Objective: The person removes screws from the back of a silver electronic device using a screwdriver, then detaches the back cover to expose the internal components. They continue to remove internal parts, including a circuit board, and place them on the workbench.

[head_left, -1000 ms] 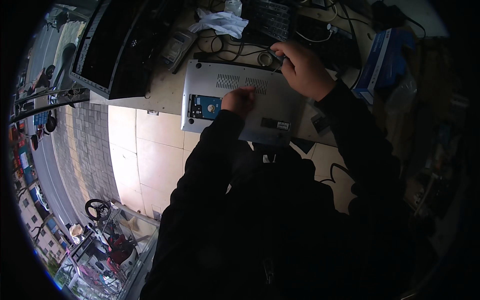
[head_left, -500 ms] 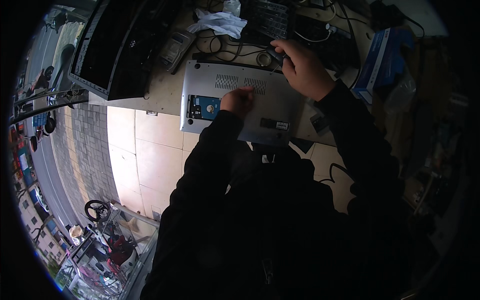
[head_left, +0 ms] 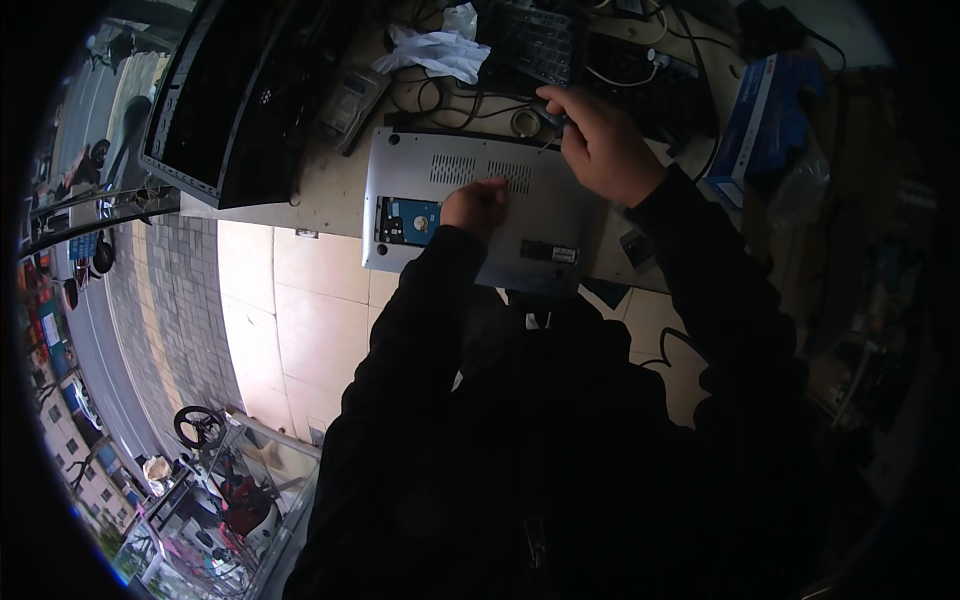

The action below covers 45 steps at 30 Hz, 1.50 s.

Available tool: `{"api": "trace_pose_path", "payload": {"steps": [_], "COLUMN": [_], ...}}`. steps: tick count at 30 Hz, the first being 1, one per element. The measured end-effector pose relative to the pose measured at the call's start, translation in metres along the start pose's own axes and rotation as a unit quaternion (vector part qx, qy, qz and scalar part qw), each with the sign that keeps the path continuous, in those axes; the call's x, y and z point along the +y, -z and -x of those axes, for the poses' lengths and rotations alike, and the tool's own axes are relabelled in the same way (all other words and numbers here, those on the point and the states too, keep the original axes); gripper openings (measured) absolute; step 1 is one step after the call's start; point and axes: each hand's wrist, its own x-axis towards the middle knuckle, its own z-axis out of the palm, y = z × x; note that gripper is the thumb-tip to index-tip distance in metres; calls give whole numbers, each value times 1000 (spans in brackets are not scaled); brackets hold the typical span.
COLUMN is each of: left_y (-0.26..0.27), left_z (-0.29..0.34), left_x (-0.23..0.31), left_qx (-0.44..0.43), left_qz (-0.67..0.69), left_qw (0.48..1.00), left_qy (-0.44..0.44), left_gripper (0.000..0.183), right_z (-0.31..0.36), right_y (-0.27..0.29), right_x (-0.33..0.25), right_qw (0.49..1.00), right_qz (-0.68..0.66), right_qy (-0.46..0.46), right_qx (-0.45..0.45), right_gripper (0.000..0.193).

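A silver laptop (head_left: 530, 215) lies bottom-up on the workbench, its vent slots facing me. An open bay at its left end shows a hard drive (head_left: 408, 220) with a blue label. My left hand (head_left: 476, 206) rests with curled fingers on the laptop's underside, just right of the drive and below the vents. My right hand (head_left: 603, 145) is closed around a small dark tool (head_left: 548, 108), likely a screwdriver, at the laptop's far edge. The tool's tip is hard to make out. Dark sleeves cover both forearms.
A black monitor (head_left: 250, 90) lies flat to the left. Behind the laptop are a crumpled white cloth (head_left: 435, 50), a dark keyboard (head_left: 540, 40), tangled cables (head_left: 470, 100) and a small tape roll (head_left: 522, 122). A blue box (head_left: 760, 120) stands at the right. Tiled floor (head_left: 300, 330) lies below the bench edge.
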Motion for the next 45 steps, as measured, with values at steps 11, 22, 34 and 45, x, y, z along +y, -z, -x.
{"api": "trace_pose_path", "payload": {"steps": [11,22,34,45], "left_y": [-6,-39,-24,-19], "left_z": [-5,12,-5,-7], "left_x": [-7,-10,-21,-25], "left_qx": [-45,-114,-92,-79], "left_qz": [-73,-61,-87,-89], "left_qw": [996,991,992,993], "left_qy": [-20,42,29,19], "left_gripper": [18,16,22,25], "right_z": [5,29,66,48], "right_y": [27,58,53,60], "right_x": [-10,-25,20,13], "right_qw": [993,967,978,927], "right_qz": [-67,-177,11,225], "right_qy": [-93,-181,-193,-287], "right_qx": [-34,32,75,-81], "right_gripper": [31,23,17,21]}}
